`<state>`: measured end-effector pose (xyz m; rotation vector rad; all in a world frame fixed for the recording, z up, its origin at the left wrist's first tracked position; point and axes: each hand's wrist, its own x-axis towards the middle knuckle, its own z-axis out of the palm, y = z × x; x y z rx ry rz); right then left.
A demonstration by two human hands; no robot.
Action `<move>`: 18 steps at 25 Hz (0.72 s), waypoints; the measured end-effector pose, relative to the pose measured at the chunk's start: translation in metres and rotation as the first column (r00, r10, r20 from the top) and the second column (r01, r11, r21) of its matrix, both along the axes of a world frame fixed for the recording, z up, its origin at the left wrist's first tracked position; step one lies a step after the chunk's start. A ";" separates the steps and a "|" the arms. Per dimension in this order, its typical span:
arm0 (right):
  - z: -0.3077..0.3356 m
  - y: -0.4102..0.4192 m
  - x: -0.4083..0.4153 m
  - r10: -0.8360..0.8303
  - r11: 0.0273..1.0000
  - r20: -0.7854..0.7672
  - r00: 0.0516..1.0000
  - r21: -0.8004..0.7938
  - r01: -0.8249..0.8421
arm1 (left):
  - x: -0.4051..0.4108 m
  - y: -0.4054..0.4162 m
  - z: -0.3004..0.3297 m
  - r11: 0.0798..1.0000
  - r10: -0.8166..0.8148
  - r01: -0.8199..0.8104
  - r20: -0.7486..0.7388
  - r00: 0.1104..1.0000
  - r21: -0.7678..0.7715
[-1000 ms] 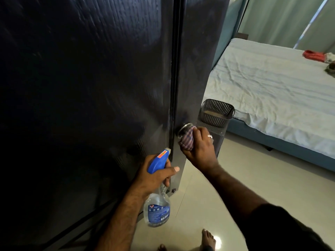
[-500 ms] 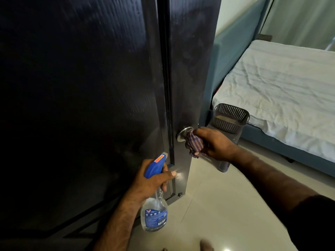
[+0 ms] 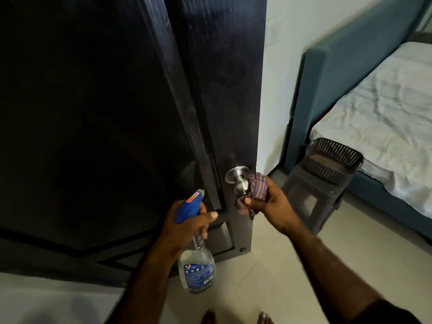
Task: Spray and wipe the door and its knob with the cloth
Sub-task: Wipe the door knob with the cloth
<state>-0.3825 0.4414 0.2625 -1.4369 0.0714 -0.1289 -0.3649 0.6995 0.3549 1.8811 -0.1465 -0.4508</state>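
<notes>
Cloth (image 3: pixel 253 192) now off knob (image 3: pixel 240 186), nozzle (image 3: pixel 196 195) doorward.

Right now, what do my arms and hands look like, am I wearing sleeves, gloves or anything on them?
Both forearms are bare, with no gloves and no watch or band in view. The left hand and right hand are uncovered. A dark short sleeve shows at the right upper arm, at the lower edge of the view. The left arm leaves the frame before any sleeve shows. No ring can be made out here.

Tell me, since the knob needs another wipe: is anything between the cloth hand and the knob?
Nothing visible. The right hand holds the cloth right beside the knob, bunched against its right side.
</notes>
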 end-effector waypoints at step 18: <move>0.042 -0.037 0.023 -0.051 0.911 0.183 0.982 -0.395 0.121 | -0.011 -0.019 0.013 0.990 0.122 -0.125 -0.048 0.991 -0.059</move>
